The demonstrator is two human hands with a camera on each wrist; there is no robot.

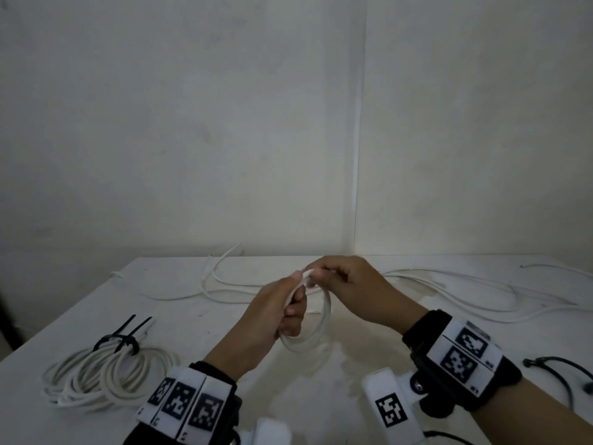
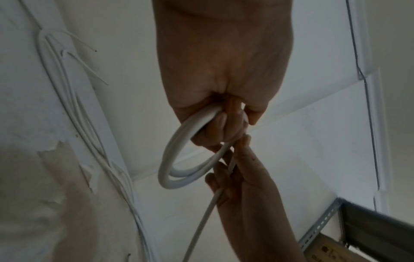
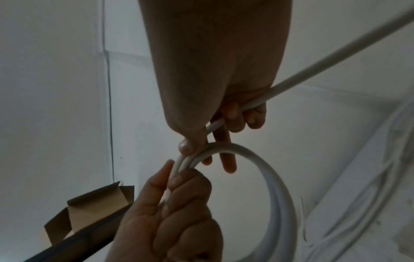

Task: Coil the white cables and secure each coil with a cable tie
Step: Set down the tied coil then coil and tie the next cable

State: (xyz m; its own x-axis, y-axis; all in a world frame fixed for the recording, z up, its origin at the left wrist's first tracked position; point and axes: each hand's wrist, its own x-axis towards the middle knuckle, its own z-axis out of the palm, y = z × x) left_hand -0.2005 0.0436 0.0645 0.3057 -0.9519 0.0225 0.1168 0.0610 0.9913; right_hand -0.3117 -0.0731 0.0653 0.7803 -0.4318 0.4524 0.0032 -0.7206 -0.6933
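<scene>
Holding a small coil of white cable above the worktop's middle, left hand gripping its loops, right hand pinching the incoming strand, risking loops springing loose if either grip is slackening before tying.

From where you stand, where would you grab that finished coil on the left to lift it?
At the black ties on the coil's far side, reaching down from above: the coil lies flat and the ties bunch every loop there, so none should slip loose.
</scene>
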